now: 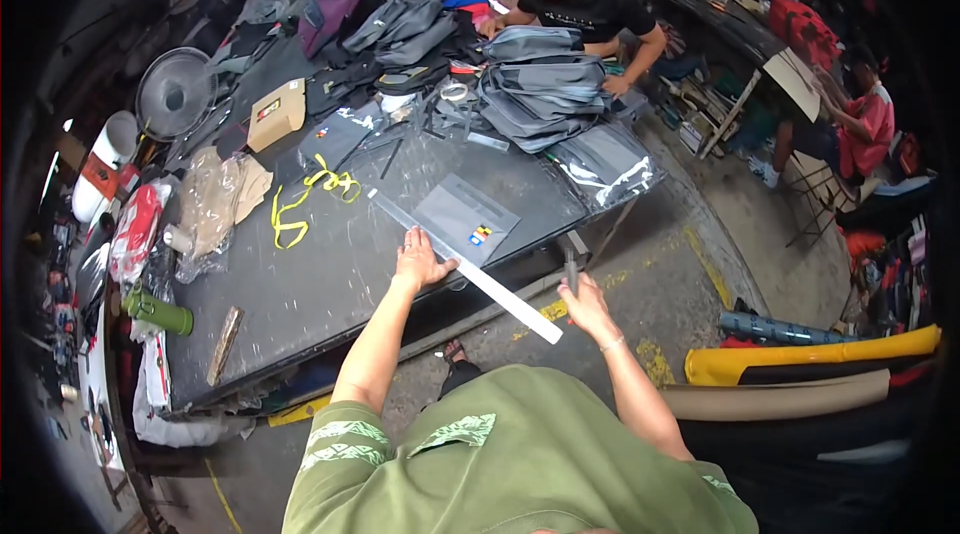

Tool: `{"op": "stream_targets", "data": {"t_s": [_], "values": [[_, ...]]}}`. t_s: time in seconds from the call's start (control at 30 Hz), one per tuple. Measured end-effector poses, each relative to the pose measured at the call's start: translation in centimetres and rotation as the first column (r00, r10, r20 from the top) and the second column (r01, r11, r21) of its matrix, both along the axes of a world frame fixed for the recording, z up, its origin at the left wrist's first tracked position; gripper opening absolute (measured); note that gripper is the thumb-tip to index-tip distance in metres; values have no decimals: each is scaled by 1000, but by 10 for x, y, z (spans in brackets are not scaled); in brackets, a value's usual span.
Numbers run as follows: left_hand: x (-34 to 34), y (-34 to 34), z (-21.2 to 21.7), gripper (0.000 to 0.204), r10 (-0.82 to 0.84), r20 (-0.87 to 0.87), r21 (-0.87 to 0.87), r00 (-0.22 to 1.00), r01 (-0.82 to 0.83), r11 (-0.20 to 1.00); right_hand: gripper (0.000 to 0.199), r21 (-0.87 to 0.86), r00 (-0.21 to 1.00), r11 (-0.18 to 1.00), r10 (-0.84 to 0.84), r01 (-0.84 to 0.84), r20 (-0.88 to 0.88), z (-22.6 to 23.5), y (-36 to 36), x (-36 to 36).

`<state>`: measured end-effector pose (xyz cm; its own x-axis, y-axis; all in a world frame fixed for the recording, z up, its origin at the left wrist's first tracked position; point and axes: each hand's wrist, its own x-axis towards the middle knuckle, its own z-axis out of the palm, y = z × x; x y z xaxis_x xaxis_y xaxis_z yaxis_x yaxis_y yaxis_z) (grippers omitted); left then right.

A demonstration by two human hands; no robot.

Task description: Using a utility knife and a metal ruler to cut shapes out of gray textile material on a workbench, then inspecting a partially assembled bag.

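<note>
Overhanging scuffed workshop table (325,279): ruler (490,287)

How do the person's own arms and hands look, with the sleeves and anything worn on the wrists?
The olive-green shirt has a short left sleeve with two pale patterned bands. Both forearms are bare. A thin, light-coloured bracelet circles the right wrist. The left hand and right hand wear no gloves.

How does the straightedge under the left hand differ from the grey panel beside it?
The straightedge is long and narrow; the panel is short and broad.
The straightedge is pale, while the panel is grey with a small coloured patch.
The straightedge's near end sticks out past the table; the panel lies on it.
Both look flat.
</note>
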<state>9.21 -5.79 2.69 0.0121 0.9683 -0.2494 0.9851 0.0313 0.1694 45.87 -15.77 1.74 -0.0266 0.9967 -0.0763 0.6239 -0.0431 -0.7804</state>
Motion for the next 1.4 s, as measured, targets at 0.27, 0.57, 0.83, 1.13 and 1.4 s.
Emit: {"op": "stream_targets", "data": {"t_s": [0.27,0.57,0.83,1.13,1.4], "values": [[27,-39,-5,121,90,1,142,996,-89,986,40,-76,909,922,388,-381,153,-6,24,-37],[-3,-57,-17,53,-76,491,469,868,-190,863,51,21,988,990,138,-137,-70,-28,-25,14],[-45,-10,-11,58,-308,320,479,896,127,868,49,21,977,977,-213,213,-15,-6,-106,82],[-65,21,-15,65,-405,79,299,911,366,881,39,-99,860,907,-420,409,-291,0,-98,-22],[-58,-11,-11,58,-237,189,418,953,140,898,35,-170,705,805,-583,569,-404,-2,-67,-120]]}}
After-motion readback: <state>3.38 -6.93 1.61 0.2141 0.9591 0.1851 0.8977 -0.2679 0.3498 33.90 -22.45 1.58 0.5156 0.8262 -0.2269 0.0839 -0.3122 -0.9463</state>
